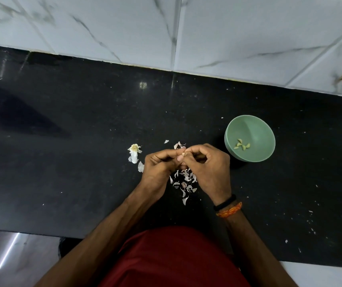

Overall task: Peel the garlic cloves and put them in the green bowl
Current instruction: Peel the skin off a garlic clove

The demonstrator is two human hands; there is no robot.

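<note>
A black counter (62, 162) runs below a white marble-tiled wall (248, 27).

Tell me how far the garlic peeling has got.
Done: a few peeled cloves lie in the green bowl, and loose skins litter the black counter. In hand: the left hand and right hand pinch a clove between their fingertips. Left: the remaining garlic head beside the left hand looks unpeeled; how many cloves it holds I cannot tell.

Green bowl (249, 125), black speckled counter (62, 162), white grey-veined tiles (103, 23), red shirt (176, 259).
</note>
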